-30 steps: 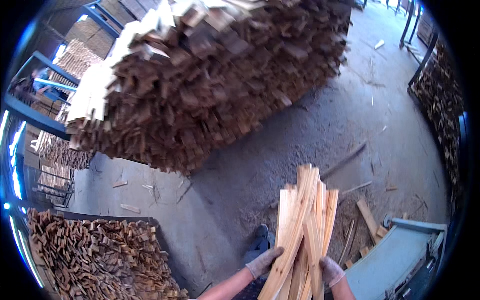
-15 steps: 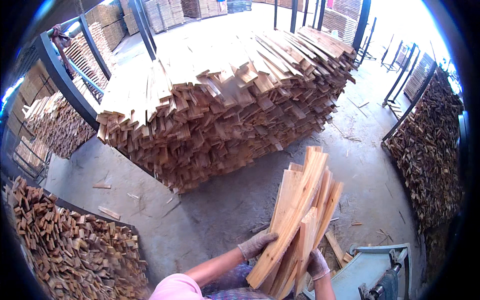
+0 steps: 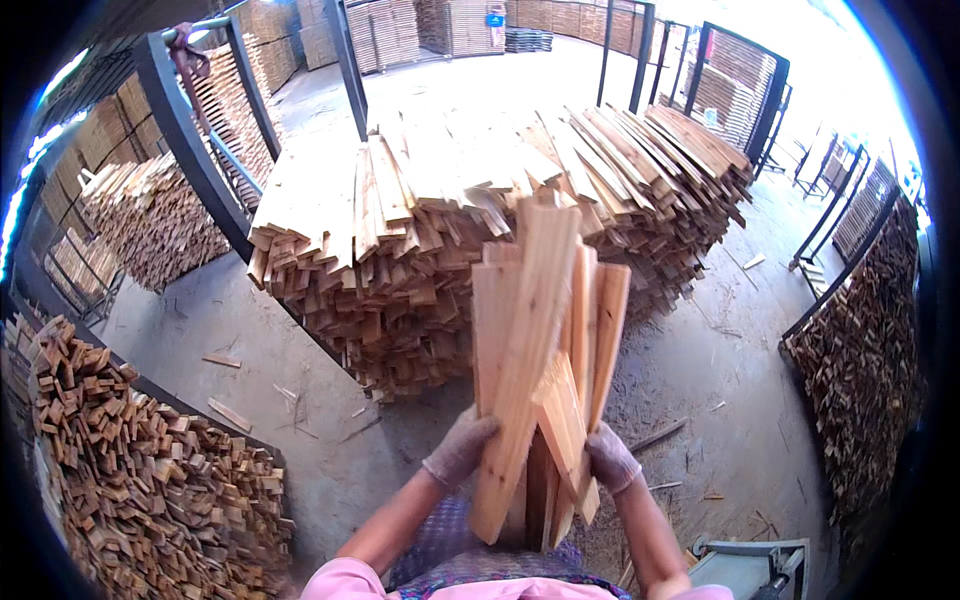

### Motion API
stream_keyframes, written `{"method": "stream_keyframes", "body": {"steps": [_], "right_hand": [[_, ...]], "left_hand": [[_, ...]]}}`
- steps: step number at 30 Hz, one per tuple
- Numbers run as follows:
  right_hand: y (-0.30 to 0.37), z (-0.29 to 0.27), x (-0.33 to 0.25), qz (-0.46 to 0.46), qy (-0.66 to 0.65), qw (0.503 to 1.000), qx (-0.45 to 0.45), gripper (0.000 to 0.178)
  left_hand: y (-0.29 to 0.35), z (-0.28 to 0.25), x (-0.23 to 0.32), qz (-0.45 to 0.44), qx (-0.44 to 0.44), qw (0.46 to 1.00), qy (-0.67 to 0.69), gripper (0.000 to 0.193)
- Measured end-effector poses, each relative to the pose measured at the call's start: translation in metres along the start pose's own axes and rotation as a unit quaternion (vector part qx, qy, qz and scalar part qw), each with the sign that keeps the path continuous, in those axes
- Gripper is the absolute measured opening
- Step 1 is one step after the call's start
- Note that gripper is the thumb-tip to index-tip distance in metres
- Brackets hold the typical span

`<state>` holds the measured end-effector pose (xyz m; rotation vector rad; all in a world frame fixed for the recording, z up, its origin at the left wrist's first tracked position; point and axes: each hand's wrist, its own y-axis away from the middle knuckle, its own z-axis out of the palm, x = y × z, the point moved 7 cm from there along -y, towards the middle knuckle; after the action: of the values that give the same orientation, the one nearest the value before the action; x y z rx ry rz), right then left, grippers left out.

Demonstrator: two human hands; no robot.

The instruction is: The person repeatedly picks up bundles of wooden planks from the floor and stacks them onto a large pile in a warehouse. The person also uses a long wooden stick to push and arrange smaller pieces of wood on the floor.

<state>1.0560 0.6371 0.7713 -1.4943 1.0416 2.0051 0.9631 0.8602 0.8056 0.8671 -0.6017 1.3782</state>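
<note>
Between my two gloved hands I hold a loose bundle of wooden boards (image 3: 515,345), pale and rough-sawn, standing nearly upright in front of me. My left hand (image 3: 466,444) presses on the bundle's left side, its fingers partly behind the wood. On the right side my right hand (image 3: 608,458) grips the lower edges, its fingertips hidden by the boards. One shorter board (image 3: 562,415) slants across the front of the bundle. Beyond it rises a large stack of boards (image 3: 420,290), whose near ends form a ragged wall; the bundle's top overlaps it in view.
Dark metal posts (image 3: 190,140) frame the big stack's left side. Another pile of board ends (image 3: 160,460) fills the lower left, and a tall stack (image 3: 860,370) lines the right. A pale green metal machine (image 3: 745,567) stands at the lower right. Wood scraps (image 3: 230,415) litter the concrete floor.
The bundle has moved left and up in view, from slanting right to nearly upright, and now overlaps the large stack. Both hands moved with it. The machine has slid toward the lower edge.
</note>
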Motion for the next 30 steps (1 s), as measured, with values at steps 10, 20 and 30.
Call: {"method": "stream_keyframes", "body": {"steps": [10,20,30], "right_hand": [[-0.244,0.219,-0.238,-0.081,-0.102,0.977,-0.167,0.081],[-0.464,0.321,-0.392,-0.267,0.116,0.951,0.102,0.091],[-0.482,0.256,-0.316,-0.29,0.142,0.936,0.144,0.055]], "left_hand": [[-0.023,-0.101,0.353,0.155,0.157,0.974,-0.055,0.06],[-0.152,-0.199,0.592,0.049,0.243,0.825,-0.508,0.095],[-0.224,-0.244,0.468,0.047,0.258,0.584,-0.768,0.105]]}}
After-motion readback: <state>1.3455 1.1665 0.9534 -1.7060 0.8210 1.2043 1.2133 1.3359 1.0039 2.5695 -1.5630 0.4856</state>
